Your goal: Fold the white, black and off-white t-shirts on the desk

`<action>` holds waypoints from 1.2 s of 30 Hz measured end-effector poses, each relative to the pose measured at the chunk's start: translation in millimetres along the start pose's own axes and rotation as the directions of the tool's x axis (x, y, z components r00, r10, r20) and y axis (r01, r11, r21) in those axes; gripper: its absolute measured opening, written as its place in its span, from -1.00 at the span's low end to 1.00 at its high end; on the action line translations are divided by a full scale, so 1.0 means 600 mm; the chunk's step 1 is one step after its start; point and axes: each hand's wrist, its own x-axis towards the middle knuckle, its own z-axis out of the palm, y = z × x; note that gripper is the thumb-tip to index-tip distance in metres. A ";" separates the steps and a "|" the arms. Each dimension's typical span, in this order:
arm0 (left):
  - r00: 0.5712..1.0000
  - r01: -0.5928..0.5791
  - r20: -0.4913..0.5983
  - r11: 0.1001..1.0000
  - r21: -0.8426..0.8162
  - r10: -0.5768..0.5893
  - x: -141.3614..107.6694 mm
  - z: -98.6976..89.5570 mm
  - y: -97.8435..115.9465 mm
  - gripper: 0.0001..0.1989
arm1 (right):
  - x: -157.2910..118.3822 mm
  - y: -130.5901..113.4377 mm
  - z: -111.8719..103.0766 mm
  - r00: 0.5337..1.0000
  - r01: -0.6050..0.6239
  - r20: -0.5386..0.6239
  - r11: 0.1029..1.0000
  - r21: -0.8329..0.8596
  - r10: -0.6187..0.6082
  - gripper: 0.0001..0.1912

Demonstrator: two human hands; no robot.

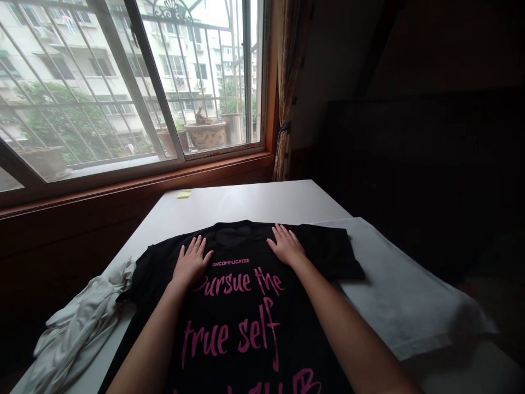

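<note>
A black T-shirt (pixel 229 306) with pink lettering lies spread front side up on a white table (pixel 246 202), its collar toward the far edge. My left hand (pixel 192 261) rests flat on the left chest near the shoulder, fingers spread. On the other side of the collar, my right hand (pixel 286 244) lies flat with fingers stretched out, pressing on the cloth. Neither hand grips anything. The right sleeve stretches out over a pale cloth, and the left sleeve reaches the table's left edge. The shirt's lower part runs out of view at the bottom.
A crumpled light grey cloth (pixel 88 312) hangs over the table's left side. The white, sheer-looking cloth (pixel 394 284) drapes off the right side. A yellow sticky note (pixel 184 193) is on the far left corner. Beyond stand a barred window and a tied curtain (pixel 284 131).
</note>
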 end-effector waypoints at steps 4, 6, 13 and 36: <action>1.000 0.018 0.002 1.000 0.016 -0.018 -0.025 0.000 -0.006 -0.33 | -0.004 -0.002 0.002 0.996 0.021 -0.092 1.000 0.016 -0.019 -0.30; 1.000 0.010 -0.005 0.999 0.030 -0.010 -0.038 0.002 -0.014 -0.34 | -0.010 -0.005 0.002 0.990 0.022 -0.137 1.000 0.015 -0.020 -0.34; 1.000 0.021 -0.015 0.999 0.041 -0.020 -0.056 0.006 -0.029 -0.35 | -0.046 0.027 -0.008 0.986 -0.008 -0.168 1.000 -0.019 0.005 -0.43; 1.000 -0.003 -0.030 0.999 0.035 0.004 -0.052 0.014 -0.035 -0.35 | -0.143 0.255 -0.157 0.763 -0.596 -0.318 0.803 -0.009 0.563 -0.37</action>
